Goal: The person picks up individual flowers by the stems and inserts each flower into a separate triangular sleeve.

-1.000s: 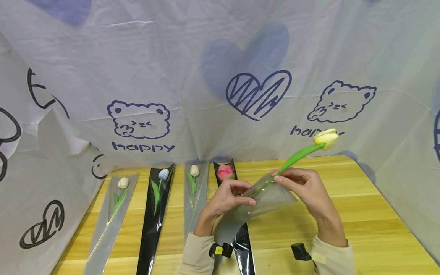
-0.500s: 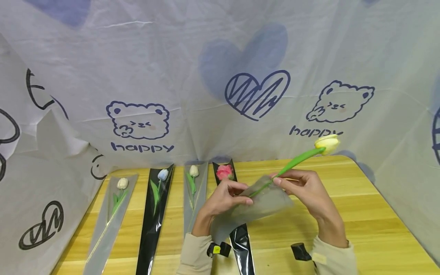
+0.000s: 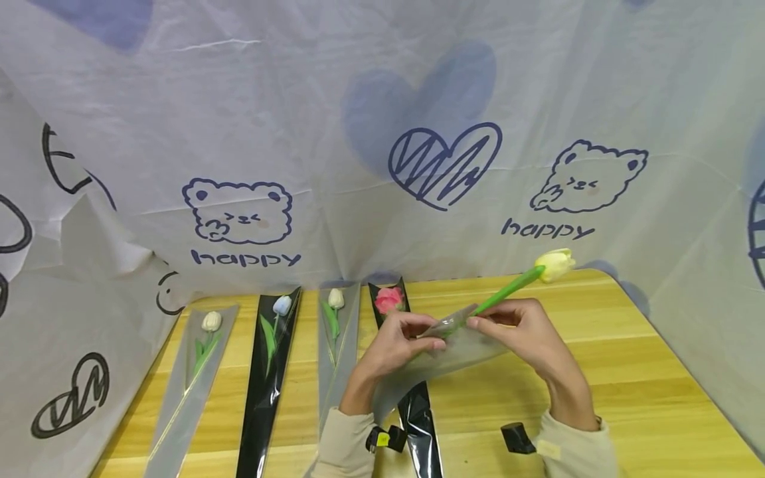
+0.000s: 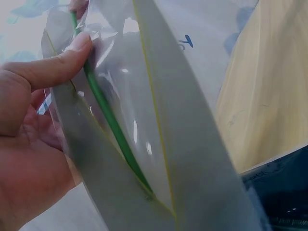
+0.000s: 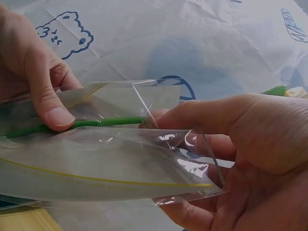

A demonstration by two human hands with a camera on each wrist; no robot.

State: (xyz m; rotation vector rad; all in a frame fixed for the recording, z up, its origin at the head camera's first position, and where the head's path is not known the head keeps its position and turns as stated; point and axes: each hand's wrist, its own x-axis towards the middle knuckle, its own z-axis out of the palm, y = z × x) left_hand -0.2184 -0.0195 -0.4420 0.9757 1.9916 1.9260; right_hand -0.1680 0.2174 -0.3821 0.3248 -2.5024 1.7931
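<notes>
A yellow tulip (image 3: 554, 265) with a green stem slants up to the right, its head outside a clear and grey flower sleeve (image 3: 457, 358). In the left wrist view the lower stem (image 4: 107, 108) lies inside the sleeve, between gold-edged layers. My left hand (image 3: 391, 345) pinches the sleeve from the side, thumb over the stem. Up at the sleeve's mouth, my right hand (image 3: 532, 335) pinches the stem between thumb and finger. The right wrist view shows the clear film (image 5: 187, 159) lying against that hand's other fingers, which it partly covers.
Wrapped flowers lie on the wooden table (image 3: 645, 372): a cream tulip (image 3: 211, 321), a blue tulip (image 3: 282, 305) in black, a white tulip (image 3: 336, 299) and a pink flower (image 3: 390, 299) in black, partly behind my left hand. A printed cloth (image 3: 335, 133) hangs behind.
The tulip's head has come down and to the left, and less stem shows above the sleeve. My right hand has shifted slightly left with it; my left hand keeps its hold.
</notes>
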